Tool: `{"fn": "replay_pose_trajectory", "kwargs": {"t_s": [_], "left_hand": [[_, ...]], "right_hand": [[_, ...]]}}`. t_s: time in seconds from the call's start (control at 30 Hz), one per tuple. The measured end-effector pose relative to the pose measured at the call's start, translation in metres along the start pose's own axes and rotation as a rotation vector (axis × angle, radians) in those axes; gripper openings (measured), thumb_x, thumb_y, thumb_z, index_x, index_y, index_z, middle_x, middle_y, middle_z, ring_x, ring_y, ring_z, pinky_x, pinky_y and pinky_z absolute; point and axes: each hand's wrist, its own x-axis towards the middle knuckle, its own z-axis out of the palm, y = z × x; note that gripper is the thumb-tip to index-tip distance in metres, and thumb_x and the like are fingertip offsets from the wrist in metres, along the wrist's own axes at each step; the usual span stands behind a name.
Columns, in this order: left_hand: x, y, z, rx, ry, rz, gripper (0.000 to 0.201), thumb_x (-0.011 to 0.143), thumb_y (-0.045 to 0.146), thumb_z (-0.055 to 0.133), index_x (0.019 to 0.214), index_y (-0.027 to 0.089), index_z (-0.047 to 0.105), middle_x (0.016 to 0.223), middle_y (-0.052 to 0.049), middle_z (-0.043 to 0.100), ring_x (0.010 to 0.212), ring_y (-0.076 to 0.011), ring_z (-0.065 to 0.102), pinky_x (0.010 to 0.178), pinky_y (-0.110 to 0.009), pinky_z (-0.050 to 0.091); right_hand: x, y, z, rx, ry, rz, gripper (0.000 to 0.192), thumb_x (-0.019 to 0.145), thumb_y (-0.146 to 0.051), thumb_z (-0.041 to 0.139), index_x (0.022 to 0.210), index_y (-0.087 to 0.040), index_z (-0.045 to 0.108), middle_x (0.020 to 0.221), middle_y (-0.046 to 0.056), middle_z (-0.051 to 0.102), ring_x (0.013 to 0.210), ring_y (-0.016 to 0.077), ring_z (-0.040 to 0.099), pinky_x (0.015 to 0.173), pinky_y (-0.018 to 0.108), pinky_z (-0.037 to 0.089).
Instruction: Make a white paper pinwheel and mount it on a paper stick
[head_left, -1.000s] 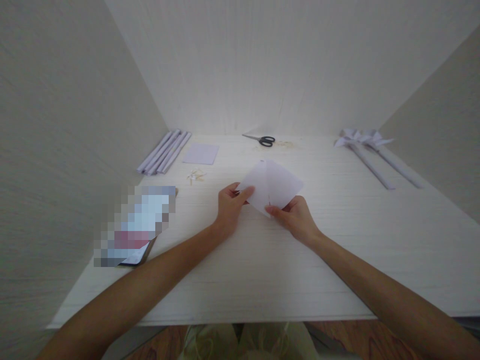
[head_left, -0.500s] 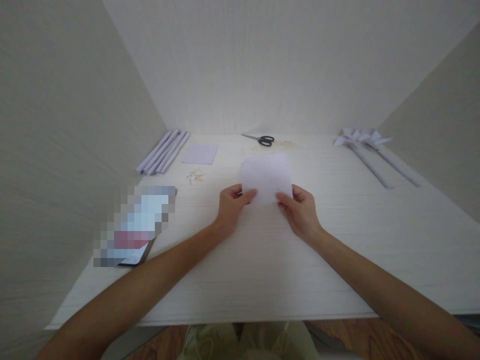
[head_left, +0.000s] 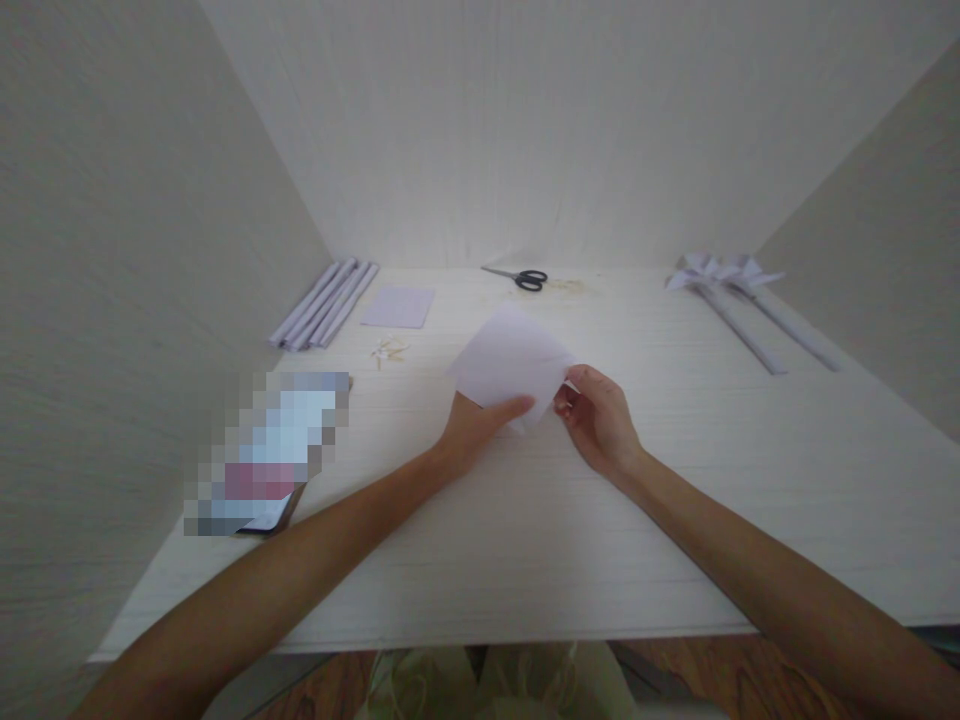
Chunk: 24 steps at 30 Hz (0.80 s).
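A square sheet of white paper (head_left: 510,355) is held up over the table, turned so that one corner points away from me. My left hand (head_left: 480,425) grips its near part, thumb on top and the other fingers hidden underneath. At the paper's right corner is my right hand (head_left: 600,410), its thumb and fingertips closed on the edge there. Beyond the paper lies a pair of scissors (head_left: 525,279) with black handles.
Rolled paper tubes (head_left: 326,305), a flat stack of square paper (head_left: 399,307) and small thin pieces (head_left: 389,351) lie left. A blurred phone (head_left: 270,455) is nearer. Two paper pinwheels on sticks (head_left: 739,315) lie right. Panels wall the table (head_left: 465,560) on three sides.
The paper has rotated from square-on to corner-forward. My left thumb has slid inward across its near part, and my right hand has shifted its grip to the right corner.
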Motion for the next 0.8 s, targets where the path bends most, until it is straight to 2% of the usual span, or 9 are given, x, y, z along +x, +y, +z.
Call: {"fn": "replay_pose_trajectory", "kwargs": {"t_s": [0.13, 0.3, 0.47, 0.63, 0.8], "left_hand": [[0.0034, -0.0035, -0.0006, -0.033, 0.099, -0.001, 0.033, 0.054, 0.028, 0.069, 0.083, 0.016, 0.061, 0.084, -0.005, 0.065, 0.079, -0.0158, 0.058, 0.076, -0.030, 0.045], [0.0042, -0.0065, -0.0005, -0.084, 0.093, -0.034, 0.028, 0.055, 0.029, 0.068, 0.078, 0.015, 0.061, 0.075, -0.003, 0.064, 0.066, -0.0137, 0.057, 0.064, -0.028, 0.048], [0.0031, -0.0039, 0.0003, -0.076, 0.097, -0.052, 0.028, 0.053, 0.030, 0.069, 0.076, 0.016, 0.061, 0.072, -0.002, 0.063, 0.062, -0.0128, 0.057, 0.061, -0.027, 0.048], [0.0026, -0.0016, 0.0011, -0.069, 0.098, -0.062, 0.026, 0.053, 0.030, 0.069, 0.074, 0.016, 0.062, 0.070, -0.003, 0.063, 0.065, -0.0138, 0.057, 0.059, -0.026, 0.048], [0.0020, 0.0004, 0.0011, 0.000, 0.078, -0.051, 0.025, 0.054, 0.032, 0.068, 0.071, 0.015, 0.062, 0.070, -0.004, 0.064, 0.063, -0.0141, 0.057, 0.055, -0.025, 0.048]], "right_hand": [[-0.0011, -0.0015, 0.0001, -0.033, -0.008, -0.013, 0.007, 0.062, -0.016, 0.060, 0.055, -0.016, 0.059, 0.064, -0.002, 0.053, 0.047, 0.0041, 0.041, 0.042, 0.018, 0.029], [-0.0058, -0.0019, 0.0007, -0.164, -0.087, -0.030, 0.008, 0.058, -0.011, 0.062, 0.052, -0.015, 0.059, 0.073, -0.001, 0.056, 0.048, 0.0035, 0.040, 0.044, 0.020, 0.030], [-0.0071, 0.0007, 0.0003, -0.246, -0.140, -0.064, 0.007, 0.059, -0.012, 0.062, 0.056, -0.016, 0.058, 0.070, -0.002, 0.055, 0.049, 0.0044, 0.040, 0.044, 0.020, 0.028], [-0.0071, 0.0008, 0.0004, -0.297, -0.162, -0.071, 0.012, 0.060, -0.021, 0.066, 0.058, -0.017, 0.055, 0.064, -0.003, 0.052, 0.051, 0.0060, 0.041, 0.046, 0.020, 0.030], [-0.0074, -0.0009, 0.0018, -0.427, -0.243, -0.056, 0.025, 0.072, -0.035, 0.054, 0.055, -0.017, 0.055, 0.055, -0.003, 0.047, 0.049, 0.0074, 0.039, 0.046, 0.022, 0.029]]}}
